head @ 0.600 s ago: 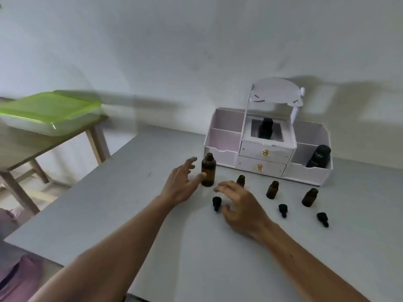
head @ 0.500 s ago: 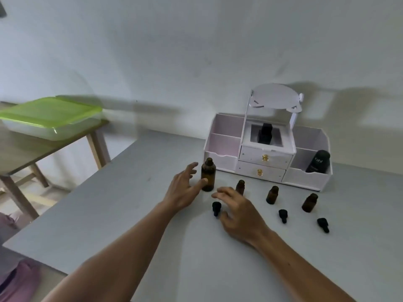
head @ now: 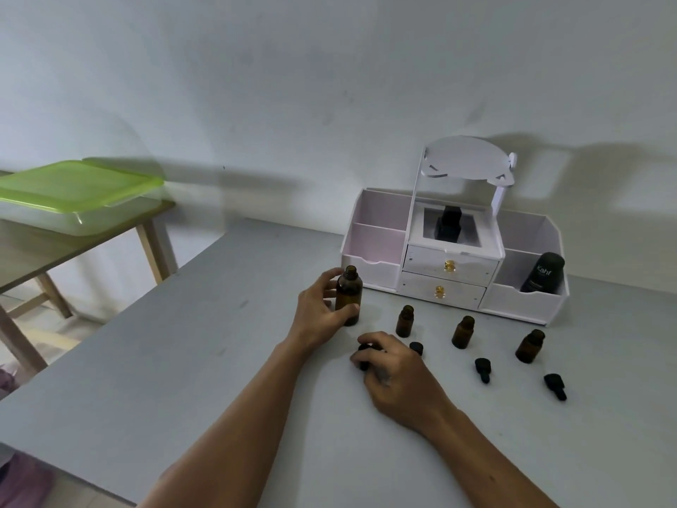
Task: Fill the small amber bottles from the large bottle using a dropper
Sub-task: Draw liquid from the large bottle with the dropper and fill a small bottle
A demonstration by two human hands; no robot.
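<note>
You are working at a grey table (head: 183, 342) against a bare wall (head: 293, 86), left hand (head: 322, 313) gripping the large bottle (head: 350, 295). Your right hand (head: 395, 375) is curling round a dropper (head: 364, 358), mostly hidden, small bottles (head: 462, 331) standing just beyond.

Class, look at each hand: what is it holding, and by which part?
The left hand grips the large bottle round its body. The right hand pinches a black dropper; its fingers hide which part.
</note>
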